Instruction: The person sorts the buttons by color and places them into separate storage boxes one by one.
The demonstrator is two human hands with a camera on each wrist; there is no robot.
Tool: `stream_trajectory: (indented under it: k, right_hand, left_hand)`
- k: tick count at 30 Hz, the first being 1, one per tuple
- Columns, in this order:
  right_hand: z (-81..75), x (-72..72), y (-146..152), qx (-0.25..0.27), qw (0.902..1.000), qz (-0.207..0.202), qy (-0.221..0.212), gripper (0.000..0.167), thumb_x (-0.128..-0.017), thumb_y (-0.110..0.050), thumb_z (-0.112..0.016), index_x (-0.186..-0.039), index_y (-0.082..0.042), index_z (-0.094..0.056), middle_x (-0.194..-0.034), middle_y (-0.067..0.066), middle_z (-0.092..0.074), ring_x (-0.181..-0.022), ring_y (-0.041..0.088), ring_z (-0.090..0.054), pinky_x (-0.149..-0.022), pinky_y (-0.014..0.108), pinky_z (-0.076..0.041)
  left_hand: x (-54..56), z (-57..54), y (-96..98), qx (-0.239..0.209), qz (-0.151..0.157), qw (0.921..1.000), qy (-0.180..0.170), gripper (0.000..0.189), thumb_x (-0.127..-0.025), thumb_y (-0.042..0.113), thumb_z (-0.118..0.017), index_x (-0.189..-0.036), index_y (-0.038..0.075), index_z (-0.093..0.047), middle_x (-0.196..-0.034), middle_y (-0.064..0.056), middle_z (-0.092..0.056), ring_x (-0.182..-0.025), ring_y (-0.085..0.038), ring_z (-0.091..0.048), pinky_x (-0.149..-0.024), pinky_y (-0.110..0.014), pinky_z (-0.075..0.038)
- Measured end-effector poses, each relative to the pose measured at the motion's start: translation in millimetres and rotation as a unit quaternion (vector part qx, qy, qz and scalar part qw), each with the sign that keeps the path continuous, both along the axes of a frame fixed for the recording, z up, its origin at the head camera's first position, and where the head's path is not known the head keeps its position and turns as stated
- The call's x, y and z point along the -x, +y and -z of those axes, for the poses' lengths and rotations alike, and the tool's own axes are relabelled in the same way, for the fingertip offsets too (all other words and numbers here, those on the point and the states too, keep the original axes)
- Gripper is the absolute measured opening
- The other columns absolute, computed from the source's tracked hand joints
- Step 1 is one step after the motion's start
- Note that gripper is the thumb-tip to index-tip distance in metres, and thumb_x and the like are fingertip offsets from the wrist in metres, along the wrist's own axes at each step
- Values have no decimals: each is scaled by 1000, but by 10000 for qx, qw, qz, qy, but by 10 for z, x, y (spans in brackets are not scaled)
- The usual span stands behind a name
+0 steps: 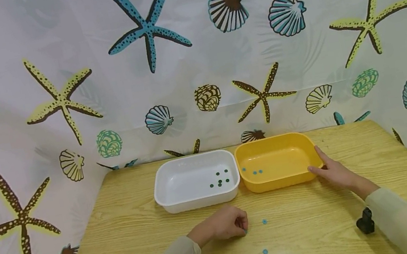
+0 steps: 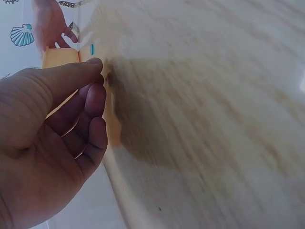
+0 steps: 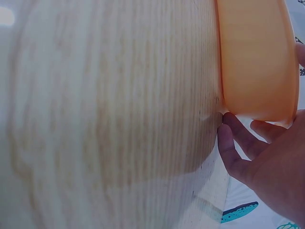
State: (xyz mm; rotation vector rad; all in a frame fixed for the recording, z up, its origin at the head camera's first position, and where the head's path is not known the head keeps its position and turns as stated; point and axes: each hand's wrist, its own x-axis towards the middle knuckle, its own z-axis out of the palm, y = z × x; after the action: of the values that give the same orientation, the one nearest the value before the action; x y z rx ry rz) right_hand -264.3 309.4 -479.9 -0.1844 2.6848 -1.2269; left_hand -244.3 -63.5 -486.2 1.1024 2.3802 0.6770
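Observation:
My left hand (image 1: 228, 222) is low over the wooden table, pinching a small blue button (image 1: 245, 231) between thumb and fingertips; in the left wrist view the fingers hide it. Two more blue buttons, one (image 1: 264, 221) nearer the trays and one (image 1: 265, 252) closer to me, lie to its right. A yellow tray (image 1: 279, 183) stands behind, with several blue buttons inside. My right hand (image 1: 336, 174) rests against its right end, thumb at the front corner and fingers extended along the side. Left of it, a white tray (image 1: 200, 202) contains several dark green buttons (image 1: 219, 182).
The wooden table (image 1: 133, 239) reaches back to a hanging cloth (image 1: 196, 132) printed with starfish and shells, which also encloses both sides. The two trays stand side by side near the back edge. Black wrist mounts (image 1: 365, 222) sit under the sleeves.

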Motion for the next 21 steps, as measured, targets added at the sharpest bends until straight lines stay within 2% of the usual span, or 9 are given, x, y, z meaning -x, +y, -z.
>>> stream_trajectory:
  k: [5,12,15,21]
  right_hand:
    - [-2,3,-5,-23,10000,-7,-6,89,-98,-44,-47,-149,-1,12,-151,32,-4,-129,49,-30,-104,58,-24]
    - [-6,-14,-10,20,10000,0,-59,88,-98,-44,-46,-148,-2,13,-150,33,-4,-131,49,-26,-104,58,-23]
    - [-3,-14,-9,39,10000,-1,-59,88,-98,-43,-46,-148,-2,13,-150,33,-3,-132,50,-24,-104,58,-21]
    - [6,1,4,39,10000,-16,-34,89,-98,-44,-46,-149,-2,13,-151,32,-2,-131,49,-27,-104,58,-22]
  left_hand:
    - [20,-71,9,-66,-181,9996,-197,11,-83,7,-70,-79,14,-63,-71,10,-55,-64,-2,-49,-60,-19,-43]
    - [45,-238,92,-146,-159,9997,72,6,-88,10,-67,-87,16,-65,-78,12,-58,-70,-2,-52,-66,-18,-46]
    - [70,-296,135,-164,-186,9997,42,7,-88,9,-66,-86,16,-66,-78,13,-59,-72,-2,-53,-68,-18,-46]
    - [123,-408,227,-398,-216,9989,134,3,-88,10,-66,-89,9,-69,-76,12,-60,-70,-3,-54,-66,-18,-46]
